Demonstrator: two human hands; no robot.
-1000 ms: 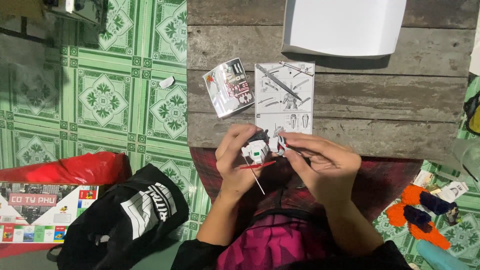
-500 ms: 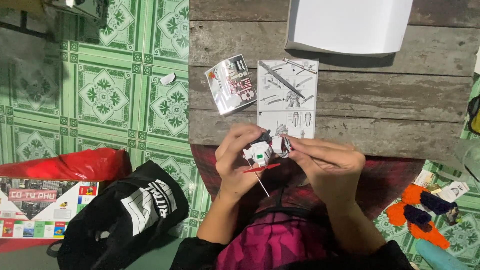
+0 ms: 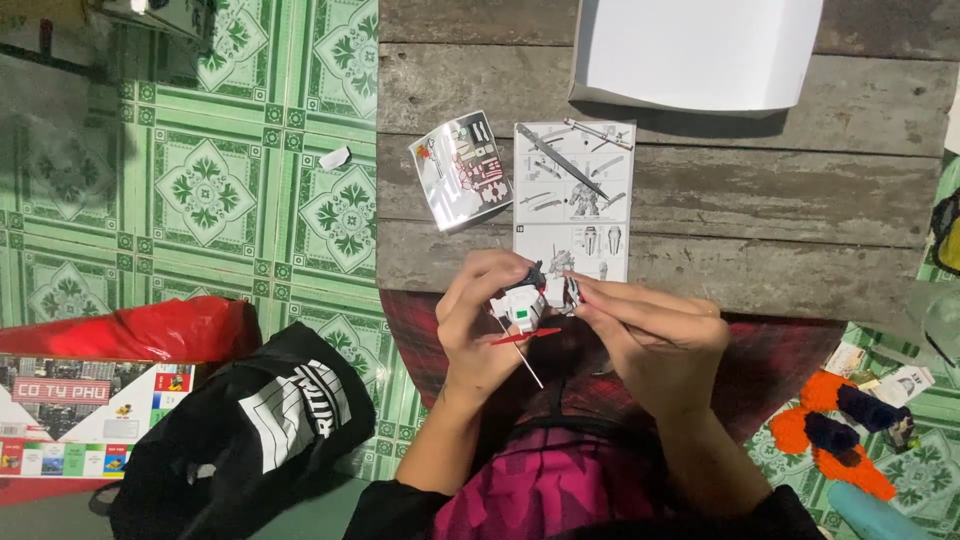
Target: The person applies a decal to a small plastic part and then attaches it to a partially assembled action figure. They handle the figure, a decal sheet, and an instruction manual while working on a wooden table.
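My left hand (image 3: 478,325) grips a small white model robot (image 3: 522,303) with a green patch, a red fin and a thin white rod sticking down toward my lap. My right hand (image 3: 655,335) pinches the model's right side with its fingertips, close to the left hand. Both hands hover over the near edge of the wooden table (image 3: 800,200). An instruction sheet (image 3: 574,205) with grey drawings lies just beyond the hands, and a shiny sticker sheet (image 3: 461,170) lies to its left.
A white box lid (image 3: 695,50) rests at the table's far side. On the green tiled floor at left lie a black bag (image 3: 240,440), a red plastic bag (image 3: 150,330) and a printed cardboard box (image 3: 80,415). An orange and dark plush toy (image 3: 835,440) lies at right.
The hands and model stay in nearly the same place; my right fingers have shifted slightly along the model's side.
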